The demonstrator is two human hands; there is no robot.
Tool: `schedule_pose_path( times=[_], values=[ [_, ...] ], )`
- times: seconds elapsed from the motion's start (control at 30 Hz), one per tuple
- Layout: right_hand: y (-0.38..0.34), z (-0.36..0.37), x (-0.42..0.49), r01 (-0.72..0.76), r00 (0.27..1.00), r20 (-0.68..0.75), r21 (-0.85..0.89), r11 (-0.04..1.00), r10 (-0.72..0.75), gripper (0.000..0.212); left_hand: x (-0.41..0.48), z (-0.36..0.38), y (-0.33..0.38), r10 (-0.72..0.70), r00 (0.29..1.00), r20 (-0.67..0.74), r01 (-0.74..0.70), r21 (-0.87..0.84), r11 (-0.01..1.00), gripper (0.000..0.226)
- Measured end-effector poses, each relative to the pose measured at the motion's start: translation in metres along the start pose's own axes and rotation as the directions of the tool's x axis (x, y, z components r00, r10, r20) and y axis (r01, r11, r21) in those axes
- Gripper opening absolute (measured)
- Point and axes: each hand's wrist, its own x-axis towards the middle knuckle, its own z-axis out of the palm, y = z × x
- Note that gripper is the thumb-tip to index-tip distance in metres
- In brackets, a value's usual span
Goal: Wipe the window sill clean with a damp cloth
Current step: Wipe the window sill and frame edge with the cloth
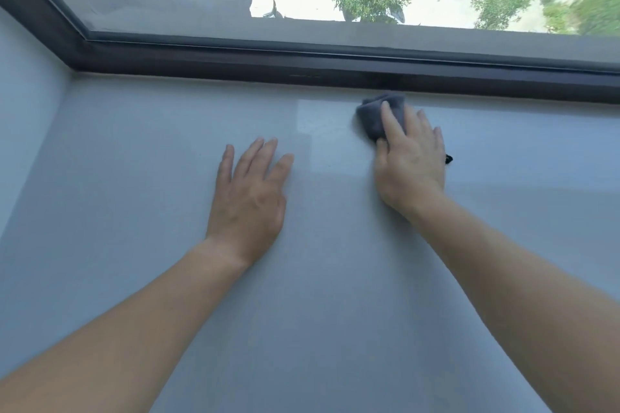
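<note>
The wide pale grey window sill (141, 184) fills the lower view. My right hand (411, 161) lies on a bunched grey cloth (372, 114) and presses it onto the sill close to the dark window frame (302, 67). Most of the cloth is hidden under the fingers; its far end sticks out beyond them. My left hand (250, 198) rests flat on the sill to the left, fingers spread, holding nothing. A brighter, shiny patch of sill lies between the two hands.
The glass pane (302, 0) rises behind the frame, with a street, trees and cars far below. A pale side wall (23, 117) bounds the sill on the left. A small black thing (449, 158) peeks out by the right hand.
</note>
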Motion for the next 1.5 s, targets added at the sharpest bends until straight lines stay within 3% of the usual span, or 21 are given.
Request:
schedule_pose_path(
  times=[0.07,0.1,0.13,0.23,0.27,0.37,0.47,0.5,0.6,0.63,0.67,0.77,0.83,0.93,1.0,1.07,1.13,1.2,1.4,1.5],
  values=[
    [0.007,-0.002,-0.010,0.245,0.966,0.087,-0.003,0.970,-0.244,0.054,-0.006,0.000,0.016,-0.057,0.998,0.038,0.059,-0.070,0.996,0.058],
    [0.018,-0.007,-0.004,0.280,0.955,0.110,-0.014,0.960,-0.277,0.055,-0.012,0.001,0.027,-0.076,0.995,0.060,0.081,-0.085,0.993,0.060],
    [0.029,-0.010,0.006,0.236,0.967,0.102,-0.027,0.971,-0.232,0.057,-0.017,0.002,0.037,-0.084,0.992,0.090,0.093,-0.097,0.991,0.062],
    [0.041,-0.015,0.022,-0.092,0.996,0.016,-0.003,0.996,0.092,0.056,-0.031,0.009,0.057,-0.113,0.978,0.175,0.129,-0.085,0.988,0.068],
    [0.033,-0.014,0.015,-0.117,0.993,0.002,0.002,0.993,0.117,0.057,-0.033,0.012,0.058,-0.116,0.979,0.168,0.126,-0.054,0.991,0.068],
    [0.011,-0.007,-0.032,0.124,0.991,0.056,-0.001,0.992,-0.124,0.059,-0.034,0.016,0.058,-0.130,0.982,0.139,0.134,-0.020,0.991,0.066],
    [0.027,-0.014,-0.050,0.327,0.936,0.146,-0.031,0.945,-0.319,0.056,-0.034,0.016,0.058,-0.129,0.983,0.134,0.133,-0.023,0.991,0.066],
    [0.037,-0.016,-0.041,0.292,0.949,0.138,-0.044,0.955,-0.283,0.055,-0.035,0.016,0.058,-0.129,0.983,0.134,0.133,-0.021,0.991,0.066],
    [0.053,-0.022,-0.015,-0.040,0.997,0.066,0.004,0.999,0.039,0.056,-0.035,0.015,0.058,-0.127,0.982,0.138,0.132,-0.027,0.991,0.066],
    [0.046,-0.021,-0.019,-0.075,0.996,0.045,0.011,0.997,0.075,0.056,-0.035,0.016,0.059,-0.127,0.983,0.132,0.132,-0.033,0.991,0.066],
    [0.038,-0.018,-0.031,-0.040,0.999,0.034,0.011,0.999,0.039,0.056,-0.034,0.015,0.059,-0.127,0.984,0.126,0.132,-0.036,0.991,0.065],
    [0.023,-0.013,-0.084,0.272,0.955,0.118,0.014,0.962,-0.272,0.057,-0.033,0.016,0.059,-0.128,0.985,0.112,0.133,-0.034,0.991,0.063],
    [0.034,-0.018,-0.090,0.342,0.927,0.165,-0.006,0.940,-0.337,0.057,-0.034,0.015,0.059,-0.134,0.985,0.111,0.138,-0.027,0.990,0.064],
    [0.052,-0.024,-0.064,0.056,0.994,0.096,0.017,0.998,-0.058,0.055,-0.033,0.013,0.060,-0.133,0.983,0.129,0.138,-0.031,0.990,0.065],
    [0.043,-0.023,-0.065,-0.094,0.995,0.041,0.045,0.995,0.093,0.056,-0.034,0.013,0.059,-0.133,0.982,0.131,0.140,-0.041,0.989,0.066],
    [0.027,-0.017,-0.089,-0.001,0.999,0.032,0.036,0.999,0.000,0.056,-0.035,0.013,0.058,-0.127,0.987,0.103,0.135,-0.075,0.988,0.064],
    [0.023,-0.013,-0.120,0.207,0.973,0.094,0.028,0.978,-0.209,0.057,-0.037,0.013,0.057,-0.102,0.994,0.034,0.106,-0.133,0.985,0.058],
    [0.034,-0.017,-0.131,0.293,0.943,0.159,0.016,0.956,-0.292,0.057,-0.040,0.012,0.055,-0.090,0.995,-0.036,0.082,-0.188,0.979,0.052],
    [0.031,-0.016,-0.131,-0.055,0.998,0.030,0.048,0.997,0.053,0.055,-0.069,-0.002,0.064,-0.122,0.992,-0.036,0.116,-0.134,0.984,0.056],
    [0.014,-0.011,-0.179,0.146,0.986,0.075,0.033,0.989,-0.148,0.056,-0.112,-0.009,0.075,-0.144,0.989,0.013,0.144,-0.162,0.976,0.057]
  ],
)
